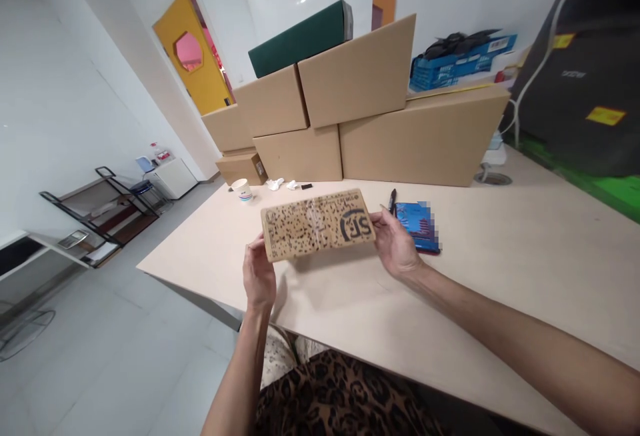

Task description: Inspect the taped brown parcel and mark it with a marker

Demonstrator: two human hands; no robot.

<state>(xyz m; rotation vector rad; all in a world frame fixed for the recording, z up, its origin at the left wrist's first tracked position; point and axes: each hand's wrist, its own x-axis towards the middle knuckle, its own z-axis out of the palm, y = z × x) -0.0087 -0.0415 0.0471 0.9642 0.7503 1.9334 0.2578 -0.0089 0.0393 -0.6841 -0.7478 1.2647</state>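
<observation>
A person holds a speckled cardboard shipping box (319, 225), marked with large dark "SF" lettering, just above a pale tabletop (525, 256). The left hand (259, 276) is partly curled, its fingers gripping the box's left end; the right hand (397, 246) is about half open, thumb and fingers against the right end, so the box hangs between the two, slightly tilted. The visible face is closed, with shiny clear tape across its middle, and the contents are hidden. Just beyond the right hand lie a blue packet (415, 223) and a black marker (393, 201). Farther back, a white paper cup (243, 191) stands upright near the table's left edge; its inside is too small to make out. Crumpled white tissues (275, 184) lie to its right. Behind these, plain brown cartons (300, 154) are stacked in two tiers, with a small brown box (243, 168) at the left end and a dark green box (300, 39) resting tilted on top. Behind the right-hand cartons, a blue plastic crate (433, 73) carries a heap of black material (457, 43).
</observation>
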